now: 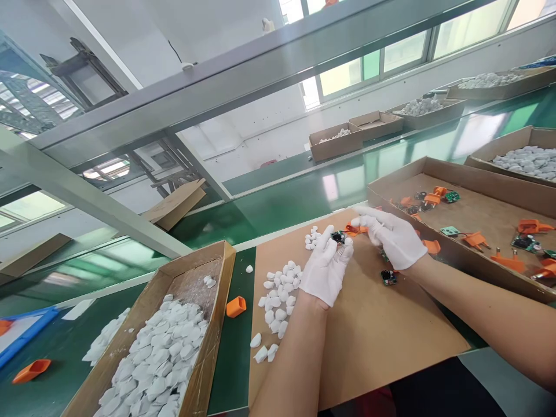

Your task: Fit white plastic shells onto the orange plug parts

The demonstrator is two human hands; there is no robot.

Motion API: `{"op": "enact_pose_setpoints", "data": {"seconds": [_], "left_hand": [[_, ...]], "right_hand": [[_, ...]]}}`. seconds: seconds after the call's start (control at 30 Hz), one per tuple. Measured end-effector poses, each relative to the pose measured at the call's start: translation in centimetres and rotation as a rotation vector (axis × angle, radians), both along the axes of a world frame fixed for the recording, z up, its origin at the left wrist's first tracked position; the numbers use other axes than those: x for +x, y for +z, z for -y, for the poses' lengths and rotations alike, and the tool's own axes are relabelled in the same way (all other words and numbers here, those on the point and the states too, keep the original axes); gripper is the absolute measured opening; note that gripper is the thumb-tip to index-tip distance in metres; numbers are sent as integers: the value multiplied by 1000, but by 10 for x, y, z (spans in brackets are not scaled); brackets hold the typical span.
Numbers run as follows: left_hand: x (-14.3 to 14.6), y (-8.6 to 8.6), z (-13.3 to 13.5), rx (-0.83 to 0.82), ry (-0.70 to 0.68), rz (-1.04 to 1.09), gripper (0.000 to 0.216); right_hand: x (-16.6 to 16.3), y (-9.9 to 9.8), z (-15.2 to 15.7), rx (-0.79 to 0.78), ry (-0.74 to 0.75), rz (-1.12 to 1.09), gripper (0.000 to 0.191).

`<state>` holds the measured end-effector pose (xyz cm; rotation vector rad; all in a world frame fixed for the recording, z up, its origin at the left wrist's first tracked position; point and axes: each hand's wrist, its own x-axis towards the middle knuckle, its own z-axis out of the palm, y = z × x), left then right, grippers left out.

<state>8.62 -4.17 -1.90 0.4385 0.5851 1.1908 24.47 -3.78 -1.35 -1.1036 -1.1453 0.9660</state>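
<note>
Both my hands wear white gloves and meet above a brown cardboard sheet [369, 324]. My left hand [326, 267] pinches a small dark circuit board [337, 236] at its fingertips. My right hand [393, 236] is closed on an orange plug part [354, 230] right beside that board. Another small green circuit board [388, 277] lies on the sheet under my right wrist. Loose white plastic shells [280, 295] are scattered on the sheet left of my left hand.
A cardboard box [217, 324] of white shells stands at the lower left, an orange cap [236, 306] beside it. On the right a shallow cardboard tray [478, 217] holds orange plug parts and green boards. More boxes of white parts line the green conveyor [304, 197] behind.
</note>
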Motion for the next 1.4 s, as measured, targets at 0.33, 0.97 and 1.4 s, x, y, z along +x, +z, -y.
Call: {"op": "enact_pose_setpoints", "data": {"seconds": [0.33, 0.97, 1.4], "left_hand": [[-1, -10, -8, 13, 28, -6, 33], [11, -3, 12, 209, -198, -357, 39], [3, 5, 14, 239, -320, -439, 25]], "right_hand": [[-2, -3, 0, -246, 326, -313, 44], [-19, -12, 8, 184, -233, 446, 71], [-16, -24, 3, 229, -223, 414, 60]]}}
